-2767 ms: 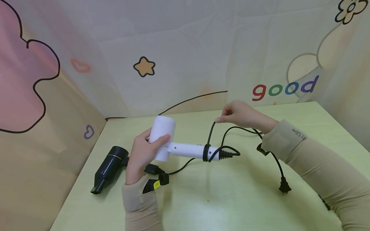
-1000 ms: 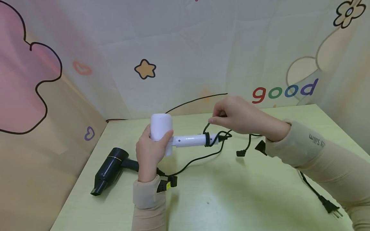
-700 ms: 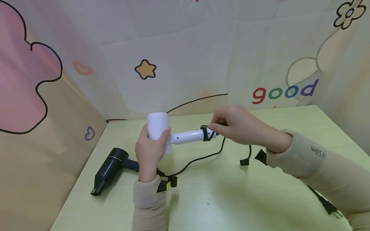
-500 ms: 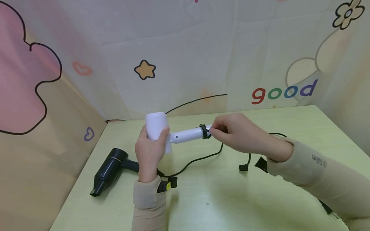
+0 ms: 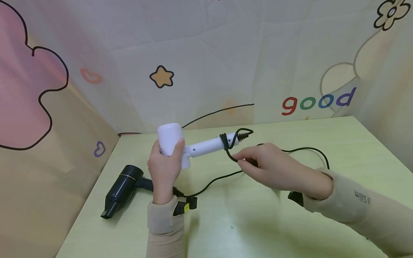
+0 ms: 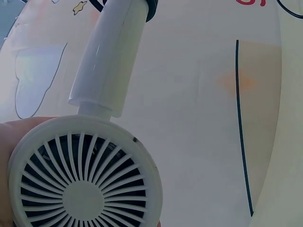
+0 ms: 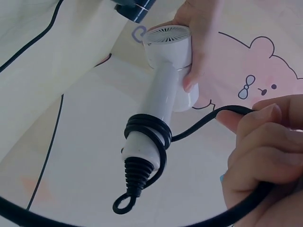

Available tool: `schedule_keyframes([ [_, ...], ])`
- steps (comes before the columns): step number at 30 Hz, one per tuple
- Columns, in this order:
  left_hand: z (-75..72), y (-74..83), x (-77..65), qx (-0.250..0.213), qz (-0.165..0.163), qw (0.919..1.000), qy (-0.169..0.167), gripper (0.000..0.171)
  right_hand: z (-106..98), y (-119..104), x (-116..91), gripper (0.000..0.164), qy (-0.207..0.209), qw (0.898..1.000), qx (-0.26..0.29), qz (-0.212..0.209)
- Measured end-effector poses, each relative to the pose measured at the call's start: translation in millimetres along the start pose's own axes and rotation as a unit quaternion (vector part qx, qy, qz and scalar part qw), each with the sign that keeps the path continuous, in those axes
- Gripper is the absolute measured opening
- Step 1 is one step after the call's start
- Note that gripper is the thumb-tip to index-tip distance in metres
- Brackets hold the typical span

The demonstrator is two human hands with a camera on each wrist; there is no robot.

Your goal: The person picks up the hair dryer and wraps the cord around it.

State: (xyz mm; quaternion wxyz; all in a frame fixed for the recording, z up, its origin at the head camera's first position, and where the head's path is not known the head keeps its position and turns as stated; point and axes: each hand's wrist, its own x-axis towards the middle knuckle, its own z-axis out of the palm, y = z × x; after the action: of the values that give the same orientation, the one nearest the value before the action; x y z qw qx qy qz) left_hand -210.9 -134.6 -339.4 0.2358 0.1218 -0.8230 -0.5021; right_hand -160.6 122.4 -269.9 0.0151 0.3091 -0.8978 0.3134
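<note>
A white hair dryer [image 5: 206, 146] is held above the table, its handle slanting up to the right. My left hand [image 5: 165, 170] grips it round the head, thumb on the near side. The round slatted intake grille [image 6: 84, 199] shows in the left wrist view. Several coils of black cord [image 7: 147, 127] circle the handle near its end, and a small loop sticks out past the ribbed sleeve [image 7: 137, 172]. Just below the handle's end, my right hand [image 5: 277, 168] pinches the cord between thumb and forefinger; more cord runs through its curled fingers.
A black hair dryer [image 5: 124, 190] lies at the left of the table [image 5: 245, 229], partly behind my left forearm. Its cord [image 5: 214, 180] trails right, under my right hand. Another stretch of black cord [image 5: 306, 148] curves across the table behind my right wrist.
My right hand has carried the cord from above the handle down across its near side to below it. The white hair dryer has shifted slightly left, its handle tilting up more.
</note>
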Motion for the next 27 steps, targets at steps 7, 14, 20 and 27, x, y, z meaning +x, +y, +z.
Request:
schedule_keyframes([
  [7,-2.7,0.4,0.5,-0.013,-0.010,0.9999,0.001,0.065,8.7,5.5,-8.5,0.035,-0.024,0.996,-0.072,-0.053],
  [14,-5.1,0.8,1.7,-0.027,-0.020,0.9994,-0.003,0.066,18.6,7.2,-13.4,0.045,-0.051,0.989,-0.121,-0.070],
  [20,-7.5,-0.7,3.3,-0.037,-0.033,0.9988,-0.003,0.069,27.5,10.6,-16.4,0.052,-0.078,0.987,-0.136,-0.046],
  [27,-10.5,-1.5,4.3,-0.036,-0.034,0.9987,0.010,0.070,36.1,17.7,-13.9,0.056,-0.064,0.986,-0.149,-0.036],
])
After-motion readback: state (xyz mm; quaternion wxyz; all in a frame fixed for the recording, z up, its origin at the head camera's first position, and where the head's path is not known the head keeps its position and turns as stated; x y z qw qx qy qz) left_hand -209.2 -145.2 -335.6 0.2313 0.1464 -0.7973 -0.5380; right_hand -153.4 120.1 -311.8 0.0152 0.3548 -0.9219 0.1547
